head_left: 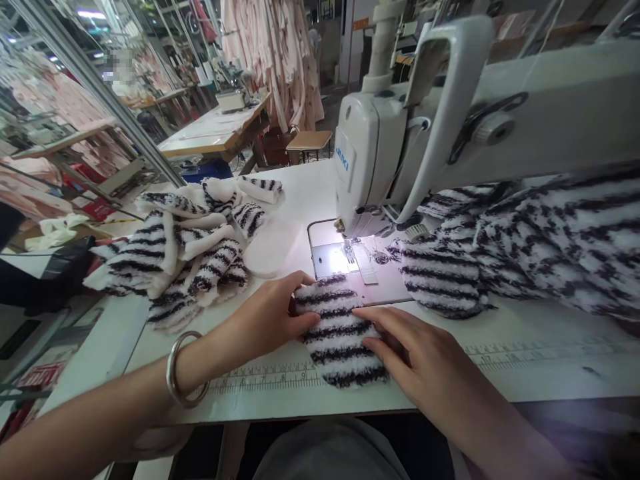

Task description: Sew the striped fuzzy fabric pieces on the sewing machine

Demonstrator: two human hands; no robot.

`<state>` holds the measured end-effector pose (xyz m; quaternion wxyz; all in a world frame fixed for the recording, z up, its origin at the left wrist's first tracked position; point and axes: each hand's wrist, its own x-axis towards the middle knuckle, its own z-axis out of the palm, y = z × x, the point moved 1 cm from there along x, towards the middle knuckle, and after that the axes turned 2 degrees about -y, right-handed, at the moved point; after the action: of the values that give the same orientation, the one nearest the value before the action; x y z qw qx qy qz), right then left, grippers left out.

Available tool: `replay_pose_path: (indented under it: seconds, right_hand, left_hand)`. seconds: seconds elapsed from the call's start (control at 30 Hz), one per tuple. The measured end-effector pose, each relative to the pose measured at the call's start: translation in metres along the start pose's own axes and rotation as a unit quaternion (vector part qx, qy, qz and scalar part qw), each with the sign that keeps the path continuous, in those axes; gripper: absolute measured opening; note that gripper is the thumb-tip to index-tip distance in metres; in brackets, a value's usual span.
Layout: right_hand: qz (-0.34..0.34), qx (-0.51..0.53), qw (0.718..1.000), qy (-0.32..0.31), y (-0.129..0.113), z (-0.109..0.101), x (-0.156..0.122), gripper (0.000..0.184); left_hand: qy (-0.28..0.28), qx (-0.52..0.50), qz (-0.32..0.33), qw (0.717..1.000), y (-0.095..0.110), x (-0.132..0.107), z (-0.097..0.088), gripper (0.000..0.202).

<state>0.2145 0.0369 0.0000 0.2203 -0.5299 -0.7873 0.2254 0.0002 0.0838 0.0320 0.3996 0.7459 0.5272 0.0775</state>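
A small piece of fluffy white fabric with black stripes (336,328) lies on the sewing table (525,373), just in front of the lit needle plate (345,259). My left hand (263,320), with a silver bangle at its wrist, grips the piece's left edge. My right hand (413,357) lies flat on the piece's right side, fingers spread. The white sewing machine (370,160) stands right behind, its presser foot about a hand's width from the fabric.
A heap of striped fleece pieces (185,247) sits on the table's left. A larger striped fabric mass (540,247) lies under the machine arm at right. A printed ruler (280,380) runs along the front edge. Other tables and hanging pink garments (280,53) fill the background.
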Motion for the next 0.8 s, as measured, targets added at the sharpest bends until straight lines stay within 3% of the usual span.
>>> replay_pose_path:
  seconds: [0.13, 0.23, 0.33, 0.43, 0.6, 0.8]
  right_hand:
    - [-0.012, -0.020, 1.000, -0.010, -0.001, 0.004, -0.005, 0.029]
    - [-0.042, -0.054, 0.998, 0.012, -0.004, 0.011, -0.010, 0.031]
    - [-0.063, -0.111, 0.989, 0.075, -0.009, 0.021, -0.017, 0.031]
    - [-0.061, -0.144, 0.982, 0.109, -0.011, 0.028, -0.021, 0.032]
    - [-0.076, -0.172, 0.970, 0.155, -0.014, 0.029, -0.019, 0.044]
    - [-0.080, -0.197, 0.957, 0.199, -0.018, 0.034, -0.014, 0.040]
  left_hand:
    - [0.081, 0.168, 0.067, 0.980, 0.003, 0.004, 0.002, 0.033]
    - [0.132, 0.214, 0.125, 0.960, 0.006, 0.014, 0.002, 0.021]
    - [0.108, 0.189, 0.139, 0.966, 0.007, 0.029, 0.002, 0.014]
    - [0.071, 0.163, 0.105, 0.978, 0.007, 0.039, 0.001, 0.014]
    - [0.055, 0.139, 0.049, 0.988, 0.007, 0.040, -0.001, 0.017]
    - [0.047, 0.131, 0.024, 0.990, 0.009, 0.039, 0.001, 0.014]
